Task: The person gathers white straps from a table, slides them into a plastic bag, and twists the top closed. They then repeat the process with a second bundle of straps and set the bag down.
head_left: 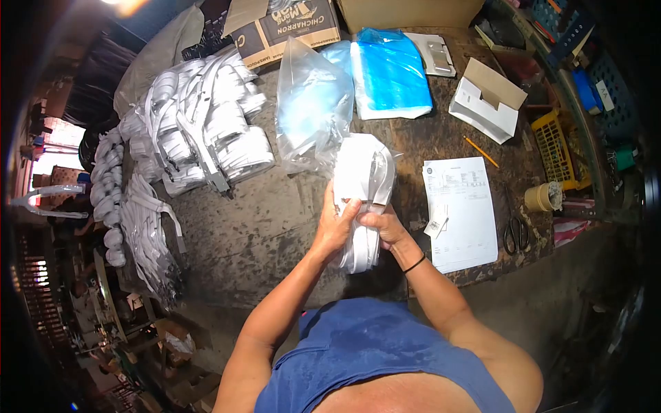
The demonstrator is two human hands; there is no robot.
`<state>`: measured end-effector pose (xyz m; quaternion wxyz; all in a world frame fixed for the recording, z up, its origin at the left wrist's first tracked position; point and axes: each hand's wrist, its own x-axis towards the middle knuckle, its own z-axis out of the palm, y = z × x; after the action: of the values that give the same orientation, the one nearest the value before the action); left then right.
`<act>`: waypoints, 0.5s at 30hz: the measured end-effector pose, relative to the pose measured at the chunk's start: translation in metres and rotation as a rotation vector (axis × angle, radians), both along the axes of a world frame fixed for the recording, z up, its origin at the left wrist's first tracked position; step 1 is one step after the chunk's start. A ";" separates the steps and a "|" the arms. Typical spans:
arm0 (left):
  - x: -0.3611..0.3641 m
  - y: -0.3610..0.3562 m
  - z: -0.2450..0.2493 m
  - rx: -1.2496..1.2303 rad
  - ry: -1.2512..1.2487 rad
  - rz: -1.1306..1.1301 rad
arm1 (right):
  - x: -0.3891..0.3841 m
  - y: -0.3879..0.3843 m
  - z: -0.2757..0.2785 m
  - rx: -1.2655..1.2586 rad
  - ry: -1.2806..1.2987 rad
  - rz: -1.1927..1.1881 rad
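A bundle of white straps [363, 168], folded over in loops, stands in front of me at the middle of the table. My left hand [337, 224] is wrapped round its left side, thumb across the front. From the right, my right hand [385, 226] closes on the same bundle, its thumb close to the other one. Clear plastic shows about the bundle's upper edges. Just beyond it lies a clear plastic bag [310, 103]. A big pile of similar white strap bundles [200, 124] lies to the left, with more loose straps [148, 237] nearer the table's left edge.
Blue-and-white plastic packs [391, 76] lie at the back beside a cardboard box [286, 31]. On the right are an open white box [487, 100], a pencil [480, 151], printed papers [468, 220], black scissors [515, 234], a cup [542, 197] and a yellow basket [554, 148].
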<state>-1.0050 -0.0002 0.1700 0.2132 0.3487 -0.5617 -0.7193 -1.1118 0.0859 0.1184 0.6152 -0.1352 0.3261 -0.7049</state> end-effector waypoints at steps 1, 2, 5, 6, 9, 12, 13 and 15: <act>-0.003 0.000 -0.001 -0.028 -0.009 -0.004 | -0.001 -0.002 -0.004 -0.007 0.000 -0.044; -0.005 -0.002 -0.002 -0.057 -0.017 -0.007 | -0.002 -0.003 -0.008 -0.009 0.000 -0.041; -0.009 -0.009 0.002 -0.073 -0.091 -0.050 | -0.003 -0.002 -0.014 -0.086 -0.055 -0.058; -0.009 -0.015 -0.008 -0.091 -0.063 -0.092 | -0.003 -0.001 -0.014 0.002 -0.051 -0.090; -0.010 -0.021 0.023 -0.020 -0.132 -0.141 | -0.009 0.003 -0.008 0.125 -0.068 -0.096; -0.005 -0.026 0.027 0.116 -0.168 -0.066 | -0.016 0.001 0.001 -0.025 -0.156 -0.059; -0.004 -0.026 0.031 0.218 -0.191 -0.016 | -0.017 0.000 0.001 -0.023 -0.157 -0.060; -0.002 -0.024 0.021 0.185 -0.205 0.006 | -0.019 -0.002 -0.001 -0.047 -0.145 -0.070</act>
<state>-1.0067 -0.0238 0.1909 0.1237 0.4404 -0.5106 -0.7280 -1.1306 0.0835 0.1178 0.6088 -0.0867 0.2689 -0.7413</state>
